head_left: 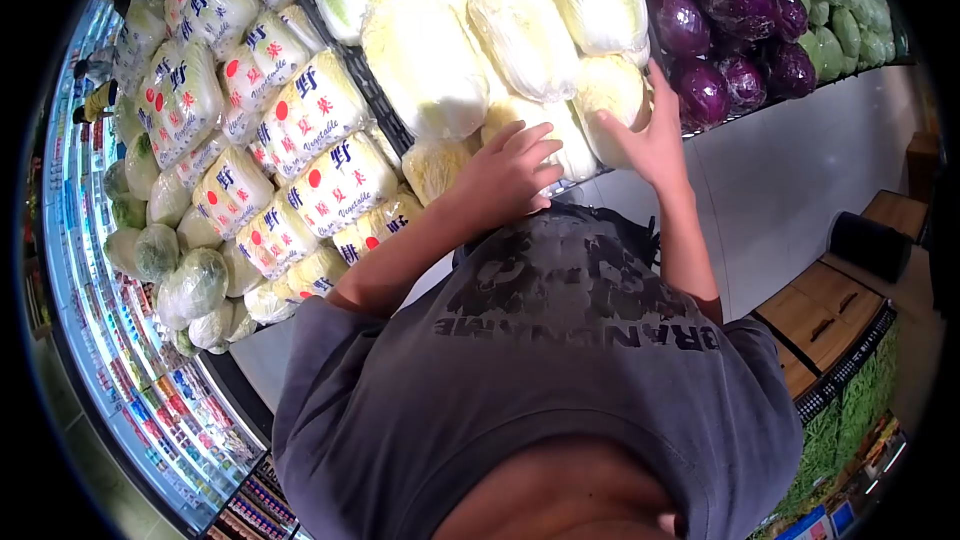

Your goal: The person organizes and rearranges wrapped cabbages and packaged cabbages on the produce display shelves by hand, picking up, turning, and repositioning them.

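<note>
right hand (655,130) spread wide on a plastic-wrapped, pale-yellow, rounded cabbage (612,90), likely steadying it; left hand (515,168) half-curled by an adjoining whitish, oblong cabbage (572,145), hold unclear

Pale yellow, oblong napa cabbage (608,90) lies lengthwise up front, just beside another whitish-yellow leafy cabbage (571,145). Pretty sure it's plastic-wrapped, but glare's rough.
</note>
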Demonstrator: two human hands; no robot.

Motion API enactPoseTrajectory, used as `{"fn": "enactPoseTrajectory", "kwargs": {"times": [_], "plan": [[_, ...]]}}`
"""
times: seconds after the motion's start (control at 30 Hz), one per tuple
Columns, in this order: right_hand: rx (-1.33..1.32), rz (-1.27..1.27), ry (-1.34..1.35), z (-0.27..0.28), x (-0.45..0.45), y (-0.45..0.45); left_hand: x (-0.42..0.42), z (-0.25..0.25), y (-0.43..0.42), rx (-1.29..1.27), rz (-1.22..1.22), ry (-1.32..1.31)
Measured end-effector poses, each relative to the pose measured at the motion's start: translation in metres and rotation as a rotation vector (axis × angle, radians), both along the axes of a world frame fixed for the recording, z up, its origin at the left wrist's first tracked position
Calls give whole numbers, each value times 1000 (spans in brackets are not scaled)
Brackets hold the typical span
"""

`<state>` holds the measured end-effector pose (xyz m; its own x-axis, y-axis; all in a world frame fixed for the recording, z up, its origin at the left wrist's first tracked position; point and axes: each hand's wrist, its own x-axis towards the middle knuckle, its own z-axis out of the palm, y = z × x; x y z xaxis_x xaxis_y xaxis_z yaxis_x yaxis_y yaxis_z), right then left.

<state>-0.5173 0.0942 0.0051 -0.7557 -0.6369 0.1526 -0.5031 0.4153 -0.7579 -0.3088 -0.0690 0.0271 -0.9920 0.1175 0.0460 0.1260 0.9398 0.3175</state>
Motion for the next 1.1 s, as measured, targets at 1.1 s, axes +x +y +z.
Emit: {"fn": "enactPoseTrajectory", "kwargs": {"times": [1.1], "plan": [[55, 14, 307, -25, 26, 6, -9, -42, 62, 308, 810, 217]]}}
